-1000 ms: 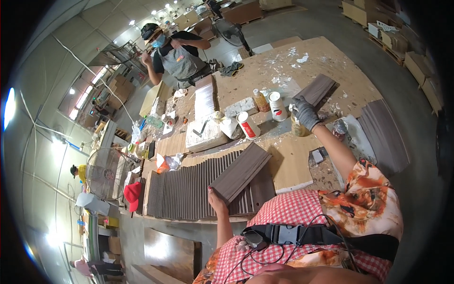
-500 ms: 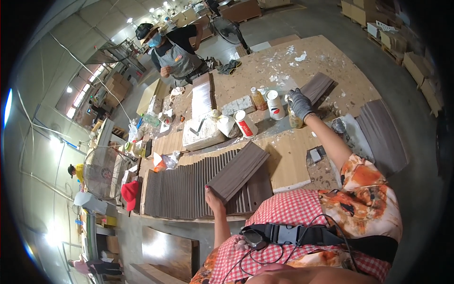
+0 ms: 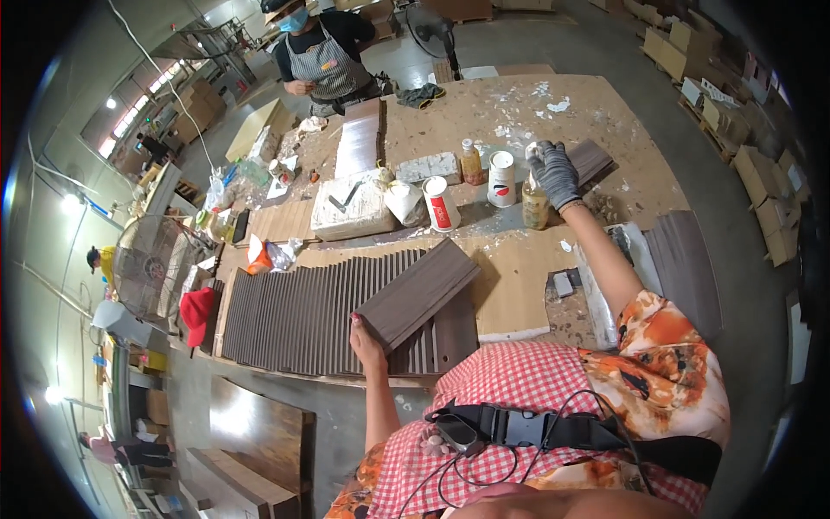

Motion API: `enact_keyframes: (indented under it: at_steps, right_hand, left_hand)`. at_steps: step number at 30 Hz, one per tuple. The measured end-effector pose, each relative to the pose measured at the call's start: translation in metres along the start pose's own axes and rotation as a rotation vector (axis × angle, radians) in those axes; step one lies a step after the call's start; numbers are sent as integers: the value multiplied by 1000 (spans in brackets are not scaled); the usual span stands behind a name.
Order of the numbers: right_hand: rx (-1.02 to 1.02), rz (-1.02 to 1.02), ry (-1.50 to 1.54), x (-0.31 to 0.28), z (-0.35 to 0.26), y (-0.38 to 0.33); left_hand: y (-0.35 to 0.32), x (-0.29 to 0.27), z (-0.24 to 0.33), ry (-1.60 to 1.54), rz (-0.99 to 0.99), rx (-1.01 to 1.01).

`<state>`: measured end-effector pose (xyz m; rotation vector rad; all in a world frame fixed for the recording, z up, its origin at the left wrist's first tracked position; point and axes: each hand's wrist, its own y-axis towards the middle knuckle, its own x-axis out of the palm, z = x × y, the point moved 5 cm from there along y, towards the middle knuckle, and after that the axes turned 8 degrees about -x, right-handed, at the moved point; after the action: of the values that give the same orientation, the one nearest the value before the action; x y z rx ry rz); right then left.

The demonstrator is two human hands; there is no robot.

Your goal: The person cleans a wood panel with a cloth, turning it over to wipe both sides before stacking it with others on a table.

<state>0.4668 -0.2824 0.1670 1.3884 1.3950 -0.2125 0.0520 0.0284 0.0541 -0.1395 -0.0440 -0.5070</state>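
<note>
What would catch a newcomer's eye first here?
Probably the long row of dark, wood-grained boards overlapping along the table's near edge, with the bare left hand holding one more board slantwise over its right part. The bright red cap stands out just left of that row. Farther right, the gray-gloved right hand is at the upper part of a bottle.

Grey floor (image 3: 596, 52) — pale wall (image 3: 69, 117) — glowing lamp (image 3: 71, 204) at left
</note>
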Motion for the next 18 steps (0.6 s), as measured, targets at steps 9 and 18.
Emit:
enact_keyframes:
  at_steps: [9,18]
  right_hand:
    - [-127,-736,1778,138,-147,-98]
    - [-927,-606,278,103,-280,-260]
  left_hand:
    - [14,-5,-9,92,-106,26]
    - [9,-4,-17,-49,-86,3]
